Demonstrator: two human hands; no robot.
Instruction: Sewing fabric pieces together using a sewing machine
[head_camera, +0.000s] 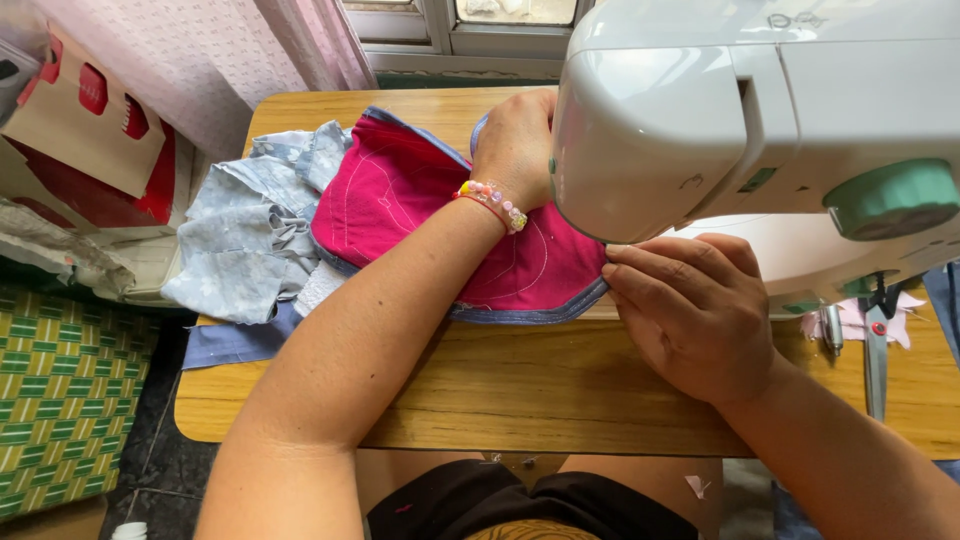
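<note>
A pink fabric piece (400, 195) edged with blue binding lies on the wooden table (520, 385), running under the white sewing machine (700, 110). My left hand (515, 145) rests flat on the pink fabric behind the machine's head, a beaded bracelet on its wrist. My right hand (690, 305) presses the fabric's front edge with its fingertips right beside the machine. The needle area is hidden by the machine body.
Pale blue patterned cloth (250, 225) is bunched on the table's left side. Scissors (875, 340) and pink scraps lie at the right under the machine. A red and tan box (90, 140) stands at the left, with a green checked mat (65, 390) below.
</note>
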